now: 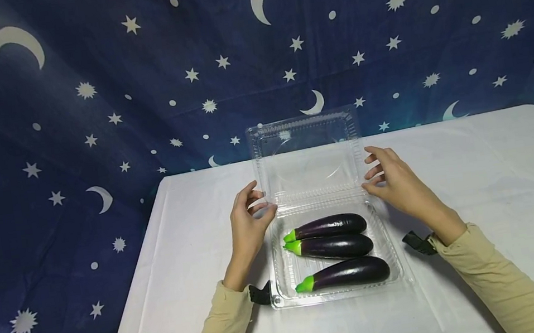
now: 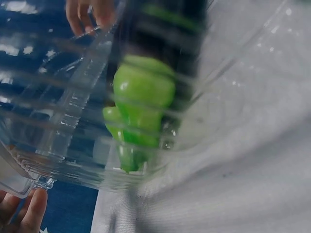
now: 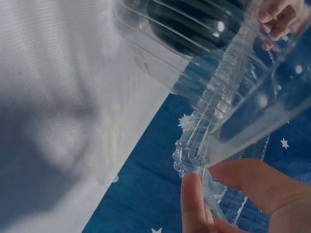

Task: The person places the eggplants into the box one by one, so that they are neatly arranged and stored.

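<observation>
A clear plastic clamshell container (image 1: 394,245) lies on the table, its lid (image 1: 310,169) raised at the far side. Three eggplants with bright green caps lie crosswise inside: a far one (image 1: 330,225), a middle one (image 1: 337,247) close beside it, and a near one (image 1: 354,272) set apart. My left hand (image 1: 249,222) holds the container's left edge near the hinge, thumb toward the rim. On the opposite edge, my right hand (image 1: 398,186) pinches the plastic between thumb and fingers. Through the wall, the left wrist view shows green eggplant caps (image 2: 143,92).
A white cloth covers the table (image 1: 492,187). Behind it hangs a dark blue curtain (image 1: 240,40) patterned with moons and stars; the lid's top overlaps it in the head view. Dark straps (image 1: 419,243) hang below both sleeve cuffs.
</observation>
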A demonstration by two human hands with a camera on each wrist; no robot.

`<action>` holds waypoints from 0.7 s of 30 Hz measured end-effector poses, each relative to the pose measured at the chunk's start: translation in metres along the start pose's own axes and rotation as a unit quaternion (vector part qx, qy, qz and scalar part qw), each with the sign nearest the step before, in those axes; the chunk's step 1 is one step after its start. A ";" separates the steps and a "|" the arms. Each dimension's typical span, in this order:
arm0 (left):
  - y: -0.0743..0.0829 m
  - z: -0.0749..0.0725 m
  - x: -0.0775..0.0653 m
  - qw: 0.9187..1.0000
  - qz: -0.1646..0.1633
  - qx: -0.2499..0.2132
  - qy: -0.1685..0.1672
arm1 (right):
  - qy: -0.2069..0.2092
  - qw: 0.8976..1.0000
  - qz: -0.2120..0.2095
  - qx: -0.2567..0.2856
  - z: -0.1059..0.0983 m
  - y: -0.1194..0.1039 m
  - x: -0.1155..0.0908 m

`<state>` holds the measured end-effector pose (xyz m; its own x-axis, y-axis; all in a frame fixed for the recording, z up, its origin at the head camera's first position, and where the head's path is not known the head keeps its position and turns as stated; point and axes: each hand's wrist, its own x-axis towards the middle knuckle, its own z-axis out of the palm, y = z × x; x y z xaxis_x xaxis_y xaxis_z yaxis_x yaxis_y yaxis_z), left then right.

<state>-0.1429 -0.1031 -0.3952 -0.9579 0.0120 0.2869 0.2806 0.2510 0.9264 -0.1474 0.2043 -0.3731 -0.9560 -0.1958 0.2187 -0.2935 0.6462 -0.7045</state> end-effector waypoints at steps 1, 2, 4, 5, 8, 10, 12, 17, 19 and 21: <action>0.005 0.000 -0.001 1.000 0.002 0.001 0.001 | 0.001 1.000 0.000 0.000 0.000 0.000 0.000; 0.011 0.000 -0.002 1.000 0.004 0.003 0.002 | 0.002 1.000 -0.001 0.000 -0.001 -0.001 -0.001; 0.018 -0.001 -0.005 1.000 0.011 0.004 0.006 | 0.004 1.000 -0.002 0.000 -0.001 -0.001 -0.001; 0.018 -0.001 -0.005 1.000 0.013 0.002 0.008 | 0.004 1.000 -0.004 0.000 -0.001 -0.001 -0.002; 0.018 -0.001 -0.005 1.000 0.013 0.002 0.011 | 0.004 1.000 -0.006 0.002 -0.001 -0.001 -0.002; 0.019 -0.001 -0.005 1.000 0.014 -0.001 0.014 | 0.005 1.000 -0.007 0.004 -0.001 -0.001 -0.003; 0.018 -0.001 -0.005 1.000 0.016 -0.003 0.015 | 0.006 1.000 -0.008 0.004 -0.001 -0.001 -0.003; 0.018 -0.002 -0.005 0.999 0.028 -0.008 0.017 | 0.012 1.000 -0.019 0.002 -0.001 0.000 -0.005; 0.019 -0.003 -0.006 0.999 0.031 -0.005 0.018 | 0.016 0.999 -0.027 0.003 0.000 0.000 -0.006; 0.019 -0.003 -0.007 0.999 0.034 0.001 0.020 | 0.021 0.999 -0.037 0.002 0.000 0.001 -0.006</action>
<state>-0.1304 -0.1015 -0.3785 -0.9335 -0.0097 0.3584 0.3445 0.2528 0.9041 -0.1417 0.2061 -0.3750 -0.9303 -0.2115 0.2995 -0.3643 0.6272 -0.6884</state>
